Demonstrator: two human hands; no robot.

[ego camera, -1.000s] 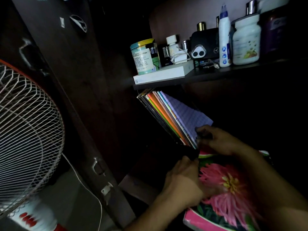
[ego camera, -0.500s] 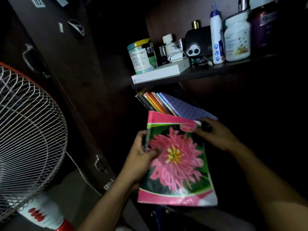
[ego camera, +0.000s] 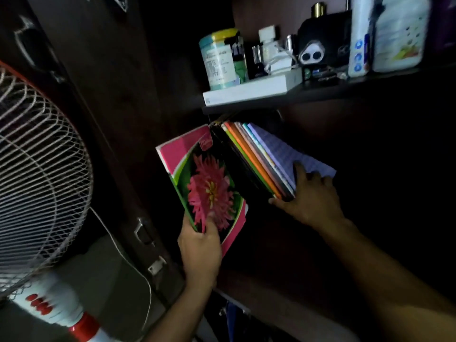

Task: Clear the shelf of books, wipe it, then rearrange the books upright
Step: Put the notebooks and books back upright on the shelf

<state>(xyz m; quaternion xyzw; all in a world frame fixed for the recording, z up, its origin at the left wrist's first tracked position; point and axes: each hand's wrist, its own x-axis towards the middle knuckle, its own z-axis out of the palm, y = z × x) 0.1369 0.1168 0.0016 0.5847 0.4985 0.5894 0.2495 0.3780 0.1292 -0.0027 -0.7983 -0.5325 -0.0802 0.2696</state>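
Left hand (ego camera: 199,248) grips flower book (ego camera: 207,183); right hand (ego camera: 308,196) fingers clasp leaning books (ego camera: 256,156).

Left hand (ego camera: 199,250) grips flower book (ego camera: 204,183); right hand (ego camera: 311,196) holds leaning books (ego camera: 261,156).
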